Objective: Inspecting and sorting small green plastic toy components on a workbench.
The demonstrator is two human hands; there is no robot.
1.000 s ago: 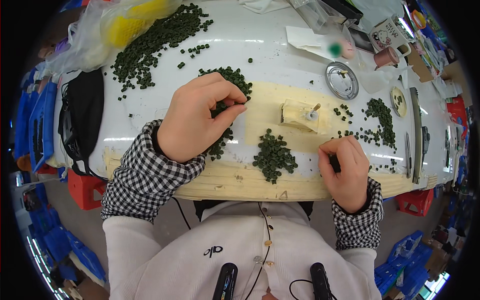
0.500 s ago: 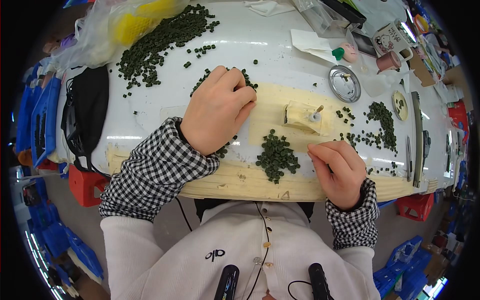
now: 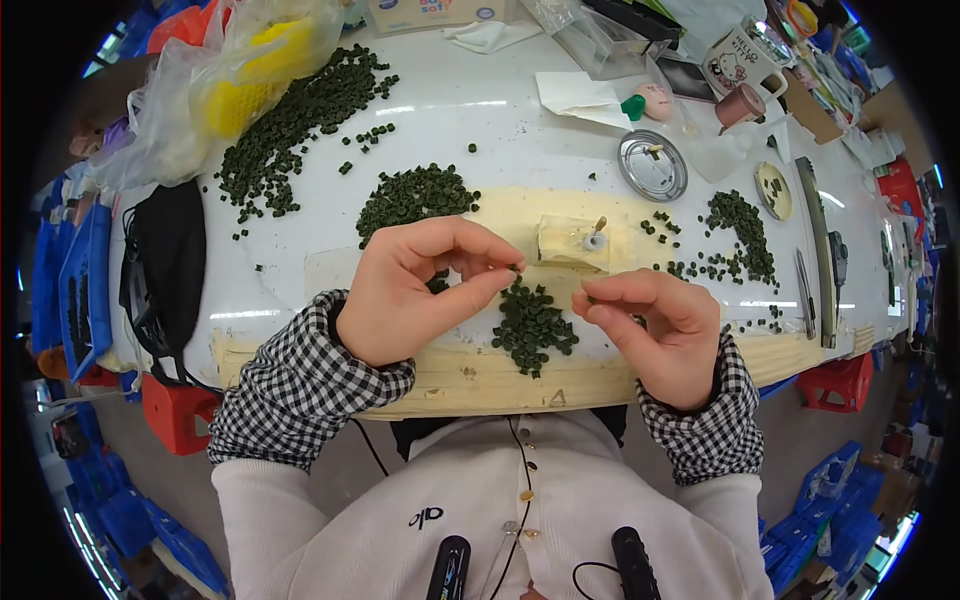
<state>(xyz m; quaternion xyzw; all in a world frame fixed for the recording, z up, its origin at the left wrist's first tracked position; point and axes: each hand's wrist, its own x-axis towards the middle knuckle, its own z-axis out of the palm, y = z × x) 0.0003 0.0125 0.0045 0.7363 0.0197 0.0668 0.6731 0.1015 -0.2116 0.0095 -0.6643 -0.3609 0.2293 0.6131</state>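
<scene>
My left hand (image 3: 400, 295) pinches a small dark green piece (image 3: 515, 270) between thumb and forefinger, just above the near edge of a heap of similar pieces (image 3: 535, 330). Facing it across that heap is my right hand (image 3: 665, 335), thumb and forefinger together; a tiny dark spot shows at the tips, too small to name. Beyond both hands stands a block wrapped in cream tape (image 3: 570, 243), with a short pale post and a brown peg (image 3: 600, 225) on it. Another heap of green pieces (image 3: 420, 195) lies past my left hand, partly covered by it.
Larger green heaps lie at the far left (image 3: 300, 125) and right (image 3: 740, 235). A round metal lid (image 3: 652, 165), a small dish (image 3: 773, 190), tweezers (image 3: 805, 290) and a mug (image 3: 740, 60) stand right. A black bag (image 3: 165, 270) hangs at the left edge.
My left hand has come back from the far heap toward me and now pinches a green piece. My right hand has moved slightly left. The view has shifted a little.
</scene>
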